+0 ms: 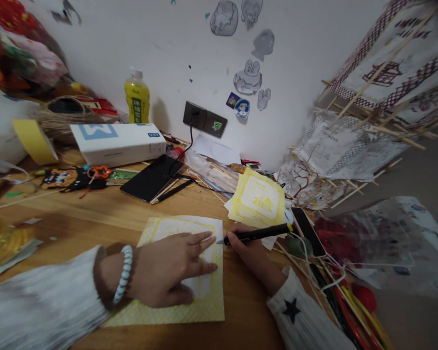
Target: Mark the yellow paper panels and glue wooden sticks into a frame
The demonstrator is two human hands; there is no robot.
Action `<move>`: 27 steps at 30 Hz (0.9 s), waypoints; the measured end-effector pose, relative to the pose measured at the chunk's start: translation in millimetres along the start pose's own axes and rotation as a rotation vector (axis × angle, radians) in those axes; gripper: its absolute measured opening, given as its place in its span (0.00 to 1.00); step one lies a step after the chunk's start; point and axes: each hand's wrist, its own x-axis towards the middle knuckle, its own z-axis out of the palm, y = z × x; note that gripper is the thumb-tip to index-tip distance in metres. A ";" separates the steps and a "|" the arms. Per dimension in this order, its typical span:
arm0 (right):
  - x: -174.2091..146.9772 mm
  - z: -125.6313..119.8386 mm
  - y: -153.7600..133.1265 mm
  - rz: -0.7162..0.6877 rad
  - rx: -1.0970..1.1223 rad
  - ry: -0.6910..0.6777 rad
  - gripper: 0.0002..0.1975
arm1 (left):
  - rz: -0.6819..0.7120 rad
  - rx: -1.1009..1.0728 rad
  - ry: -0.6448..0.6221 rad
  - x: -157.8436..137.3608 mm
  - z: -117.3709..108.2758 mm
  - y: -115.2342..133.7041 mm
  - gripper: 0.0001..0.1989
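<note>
My left hand (168,267) lies flat with fingers spread on a sheet of paper (204,311) that has a yellow patterned border. Part of the drawing is hidden under this hand, and a bracelet of pale beads (124,274) circles the wrist. In my right hand (248,253) is a black marker (257,234) with a yellow end. Its tip points left, at the sheet's right edge near my left fingertips; whether it touches the paper I cannot tell.
Behind the sheet lie a black tablet (151,179) and another yellow-bordered drawing (259,197). A white box (118,143), yellow tape roll (36,141) and drink bottle (136,99) stand back left. To the right are a phone (308,231), sticks and paper lanterns (336,141).
</note>
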 end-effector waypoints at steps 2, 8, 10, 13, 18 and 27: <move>-0.5 0.2 1.8 0.017 -0.017 0.012 0.10 | 0.002 0.004 -0.006 0.6 0.0 -0.4 0.33; -5.9 1.9 16.8 0.111 0.030 0.099 0.10 | -0.004 0.016 -0.006 -0.2 0.9 -0.7 0.33; -7.0 2.1 20.3 0.135 0.055 0.129 0.10 | -0.003 0.007 0.000 -0.6 0.8 -0.4 0.33; -6.3 2.5 20.2 0.160 0.075 0.160 0.12 | 0.001 -0.004 0.005 -0.4 0.1 -0.2 0.33; -2.1 2.7 10.8 0.136 0.072 0.108 0.12 | 0.004 0.000 -0.004 0.4 -1.4 0.0 0.33; -0.1 3.5 4.2 0.080 -0.014 0.071 0.10 | -0.003 0.019 -0.038 0.1 -3.3 1.0 0.32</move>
